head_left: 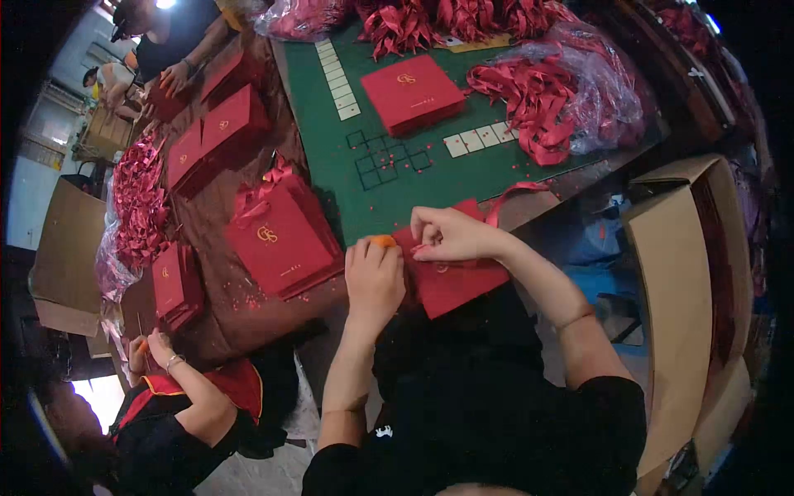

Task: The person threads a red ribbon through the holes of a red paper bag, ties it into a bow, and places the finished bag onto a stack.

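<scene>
In front of me a red paper bag (463,285) with gold print lies tilted at the table's near edge. My left hand (376,277) is closed at its left edge, fingers curled over and an orange cover (383,240) showing at one fingertip. Above the bag's face my right hand (459,234) is closed in a pinch on the end of a red ribbon, most of which the fingers hide. A loop of red ribbon (517,192) trails from behind that wrist onto the table.
Stacked red bags (285,240) stand left, near a seated co-worker's hands (157,351). More bags (413,93) lie on the green mat (331,157). Ribbon bundles (529,99) in clear plastic fill the far right. An open cardboard box (678,298) stands to my right.
</scene>
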Action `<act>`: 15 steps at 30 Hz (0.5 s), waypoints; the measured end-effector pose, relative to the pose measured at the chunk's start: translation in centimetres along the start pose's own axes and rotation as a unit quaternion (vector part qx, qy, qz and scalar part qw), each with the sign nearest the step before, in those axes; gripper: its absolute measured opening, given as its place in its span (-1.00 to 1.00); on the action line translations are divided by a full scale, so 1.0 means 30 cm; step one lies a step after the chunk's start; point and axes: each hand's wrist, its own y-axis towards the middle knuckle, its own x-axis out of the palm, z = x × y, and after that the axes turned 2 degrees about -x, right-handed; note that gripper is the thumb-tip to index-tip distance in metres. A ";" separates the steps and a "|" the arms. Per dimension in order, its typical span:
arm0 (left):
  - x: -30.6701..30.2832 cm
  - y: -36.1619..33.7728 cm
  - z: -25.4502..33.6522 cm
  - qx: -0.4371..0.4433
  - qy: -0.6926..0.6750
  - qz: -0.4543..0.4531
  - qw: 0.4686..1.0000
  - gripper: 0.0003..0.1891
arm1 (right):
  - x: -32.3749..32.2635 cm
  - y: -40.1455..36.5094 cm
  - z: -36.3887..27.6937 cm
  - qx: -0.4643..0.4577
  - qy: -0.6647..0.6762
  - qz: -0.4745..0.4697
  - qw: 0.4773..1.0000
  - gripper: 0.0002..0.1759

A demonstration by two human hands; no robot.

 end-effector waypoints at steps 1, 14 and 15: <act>-0.016 -0.001 -0.010 0.008 0.014 0.012 1.000 -0.85 | 0.000 0.000 0.000 -0.001 0.000 0.001 1.000 -0.70; -0.203 -0.093 -0.071 -0.064 0.217 0.023 0.974 -0.88 | 0.015 -0.007 -0.007 0.022 0.001 0.000 1.000 -0.69; -0.202 -0.094 -0.069 -0.066 0.224 0.027 0.972 -0.88 | 0.016 -0.008 -0.011 0.015 -0.001 -0.001 1.000 -0.70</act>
